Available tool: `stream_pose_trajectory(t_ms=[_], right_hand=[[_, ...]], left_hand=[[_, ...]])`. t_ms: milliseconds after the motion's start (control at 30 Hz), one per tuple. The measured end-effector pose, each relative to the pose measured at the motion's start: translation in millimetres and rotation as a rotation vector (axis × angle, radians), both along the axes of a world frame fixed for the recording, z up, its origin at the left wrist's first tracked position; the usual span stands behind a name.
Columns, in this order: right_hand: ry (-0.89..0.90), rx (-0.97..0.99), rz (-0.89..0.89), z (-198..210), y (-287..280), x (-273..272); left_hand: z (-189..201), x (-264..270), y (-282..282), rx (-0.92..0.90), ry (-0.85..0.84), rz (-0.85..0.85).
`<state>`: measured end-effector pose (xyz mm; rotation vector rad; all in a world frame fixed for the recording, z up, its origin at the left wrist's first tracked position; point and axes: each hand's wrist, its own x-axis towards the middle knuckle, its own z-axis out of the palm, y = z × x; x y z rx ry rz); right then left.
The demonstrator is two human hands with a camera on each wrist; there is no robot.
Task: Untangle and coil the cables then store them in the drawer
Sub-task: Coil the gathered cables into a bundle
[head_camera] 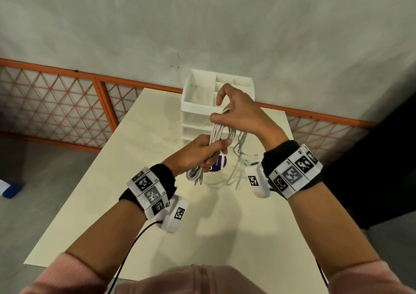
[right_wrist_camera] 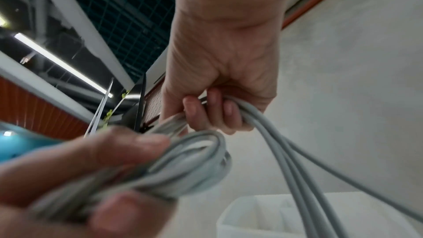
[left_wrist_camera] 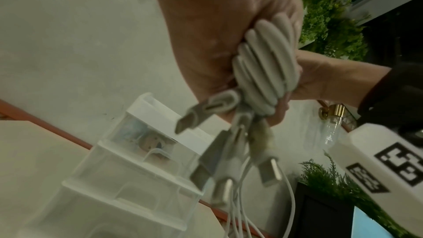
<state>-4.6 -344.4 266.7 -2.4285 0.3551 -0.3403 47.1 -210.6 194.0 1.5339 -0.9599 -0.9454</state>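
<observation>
Two hands hold a bundle of white charging cables (head_camera: 221,134) above the cream tabletop (head_camera: 139,158): the left hand (head_camera: 198,154) is clenched around the coiled lower part with the plugs (left_wrist_camera: 228,166) hanging out below its fist, while the right hand (head_camera: 238,111) curls its fingers (right_wrist_camera: 206,113) round the upper loops. Loose strands (head_camera: 238,165) trail down to the tabletop just before the white drawer unit (head_camera: 202,104), beside a purple-and-white object (head_camera: 218,164).
</observation>
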Motion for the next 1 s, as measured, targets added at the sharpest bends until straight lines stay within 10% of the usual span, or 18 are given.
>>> stream_pose_trajectory(t_ms=[167,333,667,1000], right_hand=[[0.057,-0.195,-0.083,-7,-9,2],[0.063,0.285,0.021,-20,-41,-18],[-0.294,0.691,-0.217,-65,17,-8],[-0.183,0.989,-0.296,-63,22,3]], left_hand=[[4,6,9,-0.006,0.017,-0.019],[7,21,22,-0.066,0.045,0.047],[-7,16,3,-0.298,0.005,0.169],[-13,13,-7,-0.362,0.047,0.22]])
